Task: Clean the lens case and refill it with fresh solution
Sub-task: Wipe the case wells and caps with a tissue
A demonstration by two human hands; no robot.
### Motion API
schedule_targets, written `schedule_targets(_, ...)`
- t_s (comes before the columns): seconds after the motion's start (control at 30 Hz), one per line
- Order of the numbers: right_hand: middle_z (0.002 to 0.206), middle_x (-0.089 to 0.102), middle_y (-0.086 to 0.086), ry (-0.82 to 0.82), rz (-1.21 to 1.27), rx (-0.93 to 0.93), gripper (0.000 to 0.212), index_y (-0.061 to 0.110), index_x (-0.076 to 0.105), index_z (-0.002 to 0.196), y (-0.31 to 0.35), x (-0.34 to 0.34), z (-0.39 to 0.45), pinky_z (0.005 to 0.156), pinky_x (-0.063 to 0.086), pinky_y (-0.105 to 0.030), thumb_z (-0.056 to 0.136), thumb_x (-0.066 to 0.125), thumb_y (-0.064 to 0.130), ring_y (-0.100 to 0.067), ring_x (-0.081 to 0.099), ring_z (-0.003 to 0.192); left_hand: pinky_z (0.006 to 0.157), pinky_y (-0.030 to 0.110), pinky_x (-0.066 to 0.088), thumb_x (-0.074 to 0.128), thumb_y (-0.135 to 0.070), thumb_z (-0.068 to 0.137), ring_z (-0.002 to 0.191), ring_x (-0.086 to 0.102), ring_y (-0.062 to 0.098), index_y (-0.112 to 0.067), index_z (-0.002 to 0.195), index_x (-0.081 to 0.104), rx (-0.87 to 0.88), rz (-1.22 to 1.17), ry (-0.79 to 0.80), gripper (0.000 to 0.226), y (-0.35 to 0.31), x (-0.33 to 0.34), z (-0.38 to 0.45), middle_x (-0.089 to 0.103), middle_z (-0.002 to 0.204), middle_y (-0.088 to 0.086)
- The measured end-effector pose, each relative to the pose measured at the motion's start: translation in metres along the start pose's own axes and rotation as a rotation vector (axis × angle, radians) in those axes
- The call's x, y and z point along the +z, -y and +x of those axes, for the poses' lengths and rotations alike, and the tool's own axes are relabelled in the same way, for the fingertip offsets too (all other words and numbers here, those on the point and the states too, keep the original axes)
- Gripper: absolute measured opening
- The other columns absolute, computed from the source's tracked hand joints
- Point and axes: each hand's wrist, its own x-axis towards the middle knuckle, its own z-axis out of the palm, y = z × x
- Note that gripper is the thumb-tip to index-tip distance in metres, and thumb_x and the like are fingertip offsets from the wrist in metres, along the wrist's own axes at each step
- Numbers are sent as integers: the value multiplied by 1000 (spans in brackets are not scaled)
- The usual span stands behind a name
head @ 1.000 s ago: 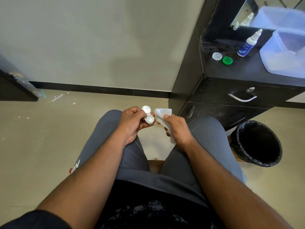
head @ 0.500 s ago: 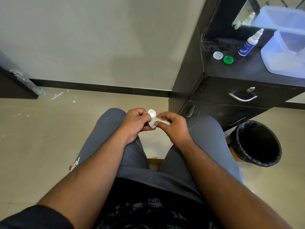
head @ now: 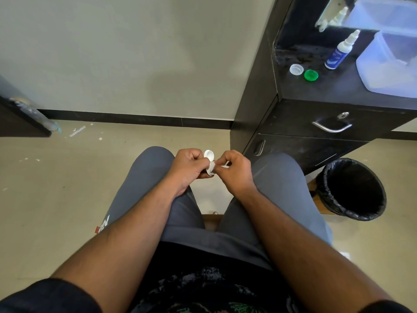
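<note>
Home bedroom, mirrored dresser, bin

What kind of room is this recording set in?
Probably a bedroom or dressing corner: a dark dressing unit with drawers and a mirror, a lined waste bin beside it, tiled floor.

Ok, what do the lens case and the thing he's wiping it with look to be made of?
The lens case, held in the left hand, looks like smooth, rigid white plastic: its round well keeps a crisp rim. The wipe pinched by the right hand looks like soft matte white tissue, creased and bunched; thin cloth can't be ruled out.
</note>
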Motion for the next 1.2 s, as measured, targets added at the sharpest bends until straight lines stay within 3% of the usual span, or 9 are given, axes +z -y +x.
schedule_targets(0.2,65,56,0,52,157,205,14,5,63,66,8,3,0,52,44,-22,76,73,7,-12,51,58,69,52,60,61,8,78,75,71,32,10,60,48,91,8,-100,22,6,-3,-2,53,69,30)
schedule_targets(0.27,62,52,-3,128,384,340,18,9,60,64,11,-5,0,45,39,-23,79,70,9,-13,45,52,72,51,60,59,9,79,87,72,32,4,59,46,72,-134,-126,25,4,-4,-1,59,79,35)
schedule_targets(0.33,66,55,-5,79,652,430,17,11,60,67,11,-14,2,41,36,-22,81,68,7,-14,46,53,72,44,60,53,11,82,87,73,28,-7,57,43,29,-306,-147,32,-1,-7,3,67,86,28)
schedule_targets(0.4,77,62,-6,-29,711,408,10,12,65,73,7,-21,6,46,43,-24,80,71,8,-16,54,62,70,39,61,50,10,85,80,72,29,-9,60,45,-16,-385,-121,31,-6,-11,6,72,90,22)
schedule_targets(0.53,91,70,-11,-94,628,221,15,12,68,85,4,-24,8,78,58,-32,76,75,1,-22,67,83,76,42,60,55,5,89,78,72,33,-8,67,53,-82,-445,-9,25,-9,-10,1,73,91,21)
schedule_targets(0.73,87,70,-5,-20,405,11,10,9,74,88,6,-24,2,61,56,-27,82,69,2,-17,65,74,73,39,61,68,-5,84,86,72,33,-4,80,61,-156,-509,132,8,-11,-7,-3,72,92,20)
schedule_targets(0.83,90,67,3,-2,242,-99,13,12,75,91,2,-19,2,65,55,-24,84,67,5,-10,64,80,72,37,61,72,-9,77,81,72,30,-2,86,62,-153,-497,140,15,-11,-7,-5,72,85,17)
schedule_targets(1.07,92,70,3,112,323,-37,14,12,74,98,3,-14,-2,70,54,-22,86,68,11,-12,66,84,75,37,61,70,-7,80,78,72,26,-2,83,66,-133,-437,93,7,-4,-8,-3,73,81,15)
schedule_targets(1.2,91,71,-17,199,763,247,23,11,59,96,6,-15,-3,76,57,-36,80,70,-2,-28,70,87,76,39,60,71,-4,79,77,71,27,-1,77,64,-134,-371,85,8,-4,-7,-3,73,78,14)
